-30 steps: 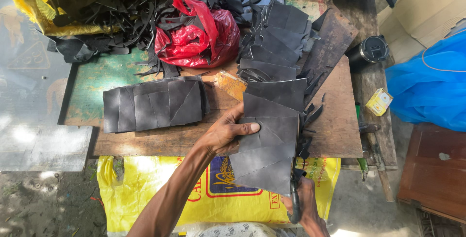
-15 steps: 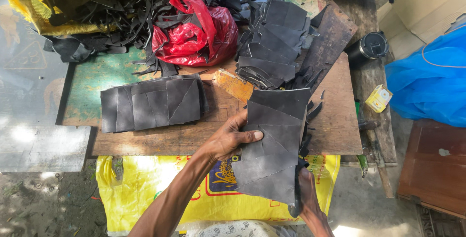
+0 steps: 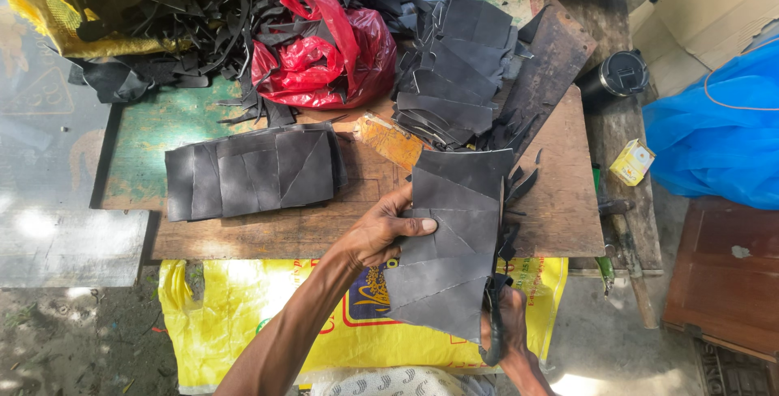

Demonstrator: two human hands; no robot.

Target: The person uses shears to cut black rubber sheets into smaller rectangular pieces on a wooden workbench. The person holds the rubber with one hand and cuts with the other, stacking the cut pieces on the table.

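Observation:
My left hand grips the left edge of a fanned stack of black rubber sheets, thumb lying on top. The stack hangs over the front edge of the wooden board. My right hand is below the stack's lower right corner, closed round a dark-handled tool whose blade I cannot make out. A second row of overlapping black sheets lies flat on the board to the left. More cut black pieces are piled at the back.
A red plastic bag sits at the back among black rubber strips. A yellow sack hangs under the board. To the right are a black tin, a small yellow box, a blue sheet and a wooden stool.
The fanned stack and my left hand stay in nearly the same place. My right hand has shifted slightly up towards the stack's lower corner.

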